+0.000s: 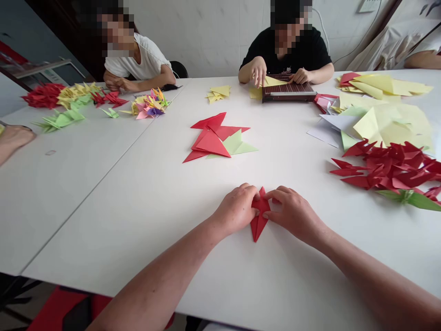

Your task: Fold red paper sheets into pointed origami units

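A narrow diamond of red folded paper (259,224) lies on the white table in front of me, its long point toward me and a centre crease running down it. My left hand (237,209) pinches its left edge, the thumb resting on top. On the opposite side my right hand (292,212) holds the right edge between thumb and fingers. Farther up the table sits a loose stack of red folded paper triangles (212,140), with a pale green folded piece (239,143) partly beneath them.
To the right are a heap of red folded paper cranes (396,168) and loose yellow and white sheets (389,122). Across the table, a person in black works at a paper trimmer (289,94). Another person in white sits near colourful folded pieces (151,105) at left.
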Action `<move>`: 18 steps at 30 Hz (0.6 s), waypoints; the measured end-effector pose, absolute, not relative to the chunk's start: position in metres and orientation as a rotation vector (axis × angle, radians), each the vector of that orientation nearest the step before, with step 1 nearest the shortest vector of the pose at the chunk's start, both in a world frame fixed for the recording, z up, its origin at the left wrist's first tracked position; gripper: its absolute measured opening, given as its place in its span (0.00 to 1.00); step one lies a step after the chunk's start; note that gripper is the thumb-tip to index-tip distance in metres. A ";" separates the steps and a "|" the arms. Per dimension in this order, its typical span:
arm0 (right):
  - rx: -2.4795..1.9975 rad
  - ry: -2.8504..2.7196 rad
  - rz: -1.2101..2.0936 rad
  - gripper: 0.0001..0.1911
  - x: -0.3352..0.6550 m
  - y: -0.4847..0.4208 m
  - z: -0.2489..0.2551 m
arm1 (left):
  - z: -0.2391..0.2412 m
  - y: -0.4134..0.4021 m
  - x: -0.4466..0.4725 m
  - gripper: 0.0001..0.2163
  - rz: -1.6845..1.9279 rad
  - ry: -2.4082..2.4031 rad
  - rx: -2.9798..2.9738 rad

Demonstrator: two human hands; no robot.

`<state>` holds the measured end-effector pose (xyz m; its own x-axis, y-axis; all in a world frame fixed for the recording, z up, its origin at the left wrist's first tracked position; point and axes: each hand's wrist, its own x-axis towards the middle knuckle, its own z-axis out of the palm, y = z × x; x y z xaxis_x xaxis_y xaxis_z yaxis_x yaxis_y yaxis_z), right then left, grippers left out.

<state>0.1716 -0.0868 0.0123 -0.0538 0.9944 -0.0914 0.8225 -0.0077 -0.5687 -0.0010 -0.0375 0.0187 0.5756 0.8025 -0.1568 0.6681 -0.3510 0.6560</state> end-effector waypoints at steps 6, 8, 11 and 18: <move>-1.915 -1.928 0.755 0.04 0.165 -0.086 0.016 | 0.021 -0.037 -0.005 0.05 0.244 1.107 2.010; -1.897 -1.938 0.753 0.05 0.163 -0.085 0.015 | 0.022 -0.035 -0.008 0.08 0.241 1.066 1.952; -1.869 -1.948 0.737 0.07 0.163 -0.084 0.012 | 0.024 -0.033 -0.013 0.08 0.217 1.010 1.953; -1.769 -2.009 0.673 0.07 0.167 -0.082 0.009 | 0.021 -0.037 -0.018 0.10 0.255 1.006 2.157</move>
